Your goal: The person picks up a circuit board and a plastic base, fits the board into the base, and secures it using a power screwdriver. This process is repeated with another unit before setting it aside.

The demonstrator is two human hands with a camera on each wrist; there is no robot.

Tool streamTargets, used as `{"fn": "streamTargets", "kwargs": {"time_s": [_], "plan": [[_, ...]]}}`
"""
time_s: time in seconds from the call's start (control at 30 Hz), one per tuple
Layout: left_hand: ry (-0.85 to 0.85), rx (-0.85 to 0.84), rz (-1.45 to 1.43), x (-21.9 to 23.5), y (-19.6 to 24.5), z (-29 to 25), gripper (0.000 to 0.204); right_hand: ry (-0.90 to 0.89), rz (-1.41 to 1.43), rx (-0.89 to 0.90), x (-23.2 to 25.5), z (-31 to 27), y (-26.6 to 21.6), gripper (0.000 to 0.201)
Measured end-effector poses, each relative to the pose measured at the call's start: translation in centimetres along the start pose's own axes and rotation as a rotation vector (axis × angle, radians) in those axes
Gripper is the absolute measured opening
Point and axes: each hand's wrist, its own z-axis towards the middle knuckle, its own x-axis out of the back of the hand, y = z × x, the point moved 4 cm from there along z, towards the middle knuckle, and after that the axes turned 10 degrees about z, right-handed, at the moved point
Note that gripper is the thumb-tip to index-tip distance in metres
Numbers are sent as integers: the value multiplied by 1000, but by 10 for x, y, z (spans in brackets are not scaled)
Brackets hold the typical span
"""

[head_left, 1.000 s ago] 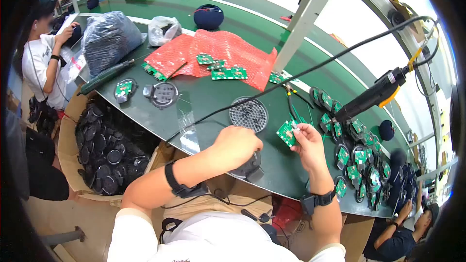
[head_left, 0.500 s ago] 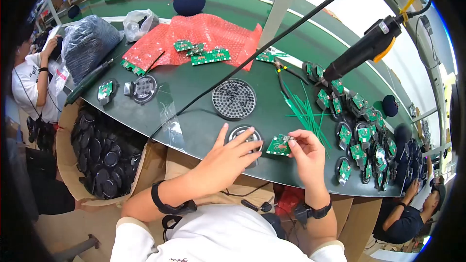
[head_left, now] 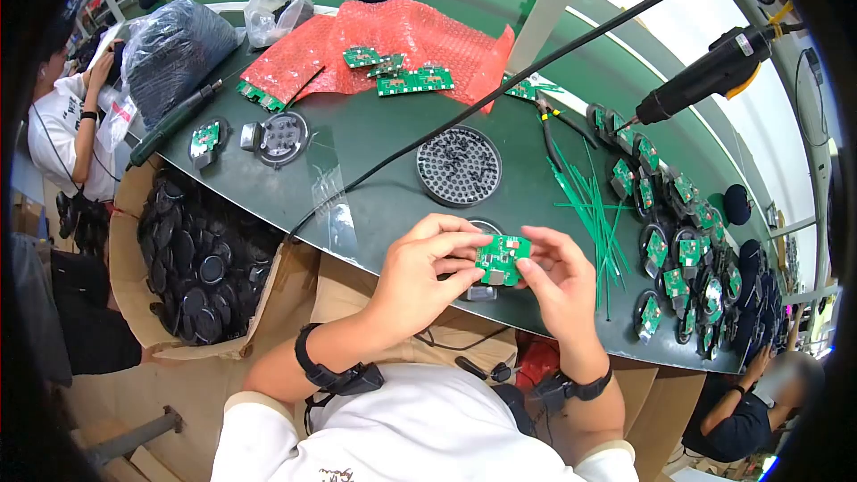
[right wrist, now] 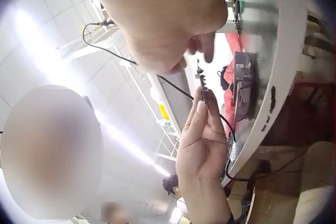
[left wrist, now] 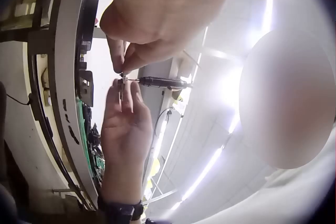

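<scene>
A bulging grey plastic bag point(head_left: 178, 49) stands near a smaller clear bag point(head_left: 273, 20) and red bubble wrap point(head_left: 424, 34). Yellow-marked pliers point(head_left: 550, 138) lie beside thin green strips point(head_left: 585, 212). A person in white point(head_left: 64, 129) is at far left.

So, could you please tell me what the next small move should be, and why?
Probably lower the circuit board onto the round housing partly hidden behind it in the head view: the left hand pinches the board, and the black units at the right carry similar green boards.
</scene>
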Motion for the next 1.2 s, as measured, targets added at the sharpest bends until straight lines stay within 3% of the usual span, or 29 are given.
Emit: {"fn": "streamTargets", "kwargs": {"time_s": [0.03, 0.1, 0.13, 0.2, 0.37, 0.53, 0.63, 0.73, 0.8, 0.9, 0.97, 1.03, 1.1, 1.2], "plan": [[-1, 4, -1, 3, 0, 0, 41, -55, 122, -224, 1, 2, 11, 37], [33, -279, 503, 11, 9, -3, 56, -34, 114, -194, 5, 10, 21, 37], [29, -277, 503, 10, 9, -6, 56, -12, 102, -198, 10, 14, 25, 37], [106, -315, 875, 8, 10, -14, 82, 18, 61, -225, 14, 20, 29, 37], [9, -341, 764, 4, 2, -7, 99, -25, -70, -313, 4, 19, 25, 33], [-56, -414, 824, 4, -7, -6, 88, -34, -178, -246, 5, 11, 33, 32], [-40, -370, 783, 4, -4, -6, 81, 3, -135, -255, 5, 8, 37, 32], [-64, -435, 835, 4, -6, -7, 77, -12, -231, -193, 2, 7, 34, 33], [-71, -481, 887, 2, -6, -7, 75, -122, -627, 26, -8, 7, 13, 36], [-86, -517, 928, 0, -9, -8, 71, -65, -812, 171, -18, 4, -4, 38], [-94, -507, 917, -1, -10, -8, 70, -42, -773, 185, -7, 5, -3, 37], [-27, -466, 820, 1, -7, -7, 64, -384, -663, 453, -11, 5, -13, 41], [7, -460, 769, 3, -4, -2, 60, -392, -636, 391, -12, 0, -17, 43], [73, -507, 741, 0, 9, 6, 51, -178, -563, 494, -4, 0, -9, 38]]}}
